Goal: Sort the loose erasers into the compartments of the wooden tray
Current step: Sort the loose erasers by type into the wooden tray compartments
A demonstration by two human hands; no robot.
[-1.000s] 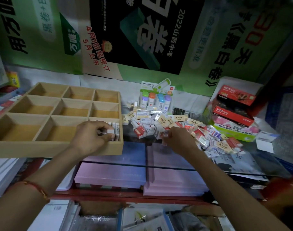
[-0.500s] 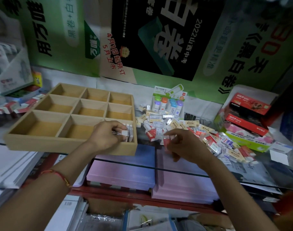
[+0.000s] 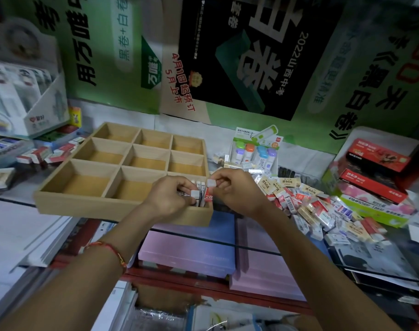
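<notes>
At the tray's (image 3: 122, 207) five-o'clock compartment, the left hand (image 3: 170, 199) curls palm-down, fingers pinching standing erasers (image 3: 196, 194); the right hand (image 3: 237, 189), at its three o'clock, pinches a red eraser (image 3: 209, 196) upright beside them.

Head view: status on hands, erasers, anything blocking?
Left hand grips standing erasers, near-right compartment of wooden tray. Right hand pinches red 2B eraser at that row. Loose pile lies right of tray. Nothing seen blocking.

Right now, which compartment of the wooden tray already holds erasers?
The near-right corner compartment of the wooden tray: erasers stand packed there by the left hand; the other eight show bare wood.
</notes>
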